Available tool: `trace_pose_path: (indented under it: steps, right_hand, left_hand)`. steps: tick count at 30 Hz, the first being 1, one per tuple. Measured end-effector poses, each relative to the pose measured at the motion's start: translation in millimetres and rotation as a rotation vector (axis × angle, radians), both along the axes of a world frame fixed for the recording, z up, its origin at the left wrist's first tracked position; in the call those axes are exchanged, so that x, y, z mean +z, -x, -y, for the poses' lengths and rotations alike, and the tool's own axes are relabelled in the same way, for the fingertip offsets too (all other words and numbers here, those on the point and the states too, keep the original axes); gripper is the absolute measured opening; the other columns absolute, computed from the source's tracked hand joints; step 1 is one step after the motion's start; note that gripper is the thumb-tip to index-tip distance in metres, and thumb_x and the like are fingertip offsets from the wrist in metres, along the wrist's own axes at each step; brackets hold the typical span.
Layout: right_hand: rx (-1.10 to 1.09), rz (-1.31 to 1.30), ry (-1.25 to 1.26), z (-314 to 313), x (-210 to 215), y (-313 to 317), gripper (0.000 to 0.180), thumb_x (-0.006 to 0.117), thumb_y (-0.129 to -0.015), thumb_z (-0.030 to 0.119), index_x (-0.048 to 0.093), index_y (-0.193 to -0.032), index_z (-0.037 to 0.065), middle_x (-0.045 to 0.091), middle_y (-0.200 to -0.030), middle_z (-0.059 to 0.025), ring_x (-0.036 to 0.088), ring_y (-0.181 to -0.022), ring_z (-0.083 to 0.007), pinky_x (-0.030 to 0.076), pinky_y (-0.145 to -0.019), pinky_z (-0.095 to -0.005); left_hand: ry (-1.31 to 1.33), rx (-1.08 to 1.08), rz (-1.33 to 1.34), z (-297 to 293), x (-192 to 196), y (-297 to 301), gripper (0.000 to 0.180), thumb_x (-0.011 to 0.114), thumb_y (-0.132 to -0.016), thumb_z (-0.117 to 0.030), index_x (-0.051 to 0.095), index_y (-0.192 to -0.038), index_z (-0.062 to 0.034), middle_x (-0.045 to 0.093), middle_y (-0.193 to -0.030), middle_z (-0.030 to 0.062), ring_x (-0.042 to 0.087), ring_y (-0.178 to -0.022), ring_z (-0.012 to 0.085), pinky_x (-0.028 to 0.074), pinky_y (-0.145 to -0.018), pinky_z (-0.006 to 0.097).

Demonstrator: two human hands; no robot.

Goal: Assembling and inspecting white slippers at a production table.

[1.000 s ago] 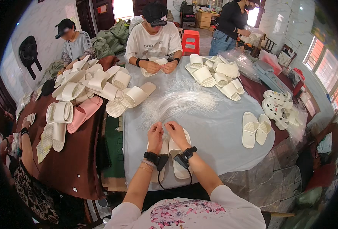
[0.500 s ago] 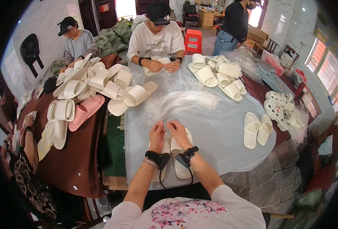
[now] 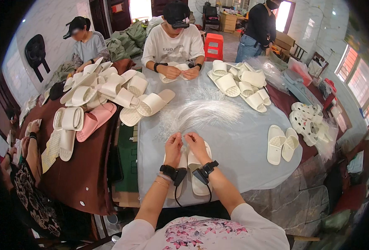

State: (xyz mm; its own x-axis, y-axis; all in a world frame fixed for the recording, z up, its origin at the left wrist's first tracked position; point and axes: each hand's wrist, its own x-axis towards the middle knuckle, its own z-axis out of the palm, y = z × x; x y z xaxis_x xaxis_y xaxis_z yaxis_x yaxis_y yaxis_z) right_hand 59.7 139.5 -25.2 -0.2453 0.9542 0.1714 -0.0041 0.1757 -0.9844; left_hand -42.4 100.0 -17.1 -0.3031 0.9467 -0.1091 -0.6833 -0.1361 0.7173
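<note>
1. Pale sheeting (image 3: 245, 160) covers the table; nearest on it, a pair of white slippers (image 3: 202, 189) lies side by side under the wrists, long axes running away from the body.
2. Over the slippers' far ends, the left hand (image 3: 174, 148) and right hand (image 3: 196, 146) are separated by a narrow gap. Each has thumb and fingertips drawn together; whether they pinch a fine strand, I cannot tell.
3. Just beyond the fingertips, a clear strand bundle (image 3: 209, 110) curves away rightward, its near end closer to the left hand.
4. Across the table, a seated co-worker (image 3: 174, 43) handles pale slippers (image 3: 167, 78).
5. Farthest back, a standing person (image 3: 254, 31) no longer shows the pale items held a second ago; the near hands' pose hardly differs.
</note>
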Motion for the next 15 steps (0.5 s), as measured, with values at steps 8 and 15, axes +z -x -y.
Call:
trace_pose_path:
  steps: [8,15]
  right_hand:
    - [0.058,0.091,0.002,6,12,2,0.020,0.055,-0.085,0.017,0.058,-0.092,-0.001,0.057,-0.076,-0.0013,0.049,-0.068,-0.0077,0.040,-0.063,-0.0216]
    - [0.023,0.059,0.018,5,8,0,0.020,0.055,-0.085,0.017,0.058,-0.092,-0.001,0.057,-0.076,-0.0014,0.048,-0.068,-0.0076,0.040,-0.062,-0.0217]
  left_hand:
    - [-0.020,0.076,0.095,-3,-13,8,0.008,0.057,-0.086,-0.016,0.056,-0.086,-0.0075,0.049,-0.069,-0.0037,0.045,-0.062,0.0067,0.038,-0.060,0.020]
    - [0.019,0.034,-0.002,-2,-6,2,0.009,0.057,-0.086,-0.016,0.056,-0.087,-0.0070,0.049,-0.071,-0.0037,0.044,-0.062,0.0066,0.038,-0.060,0.020]
